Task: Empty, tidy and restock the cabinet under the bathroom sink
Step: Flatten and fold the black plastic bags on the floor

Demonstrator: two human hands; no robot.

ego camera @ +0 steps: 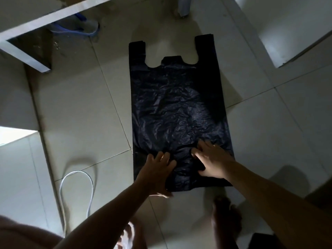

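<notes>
A large black plastic bag lies flat on the tiled floor, its two handles pointing away from me. My left hand rests on the bag's near left corner, fingers spread, thumb under the near edge. My right hand presses on the near end, fingers apart, with a fold of plastic bunched between the two hands. Whether either hand pinches the plastic is unclear.
An open cabinet frame stands at the upper left, with a blue-and-white object beneath it. A white hose loops on the floor at the left. My bare foot stands near the bag's bottom edge. White walls rise at the right.
</notes>
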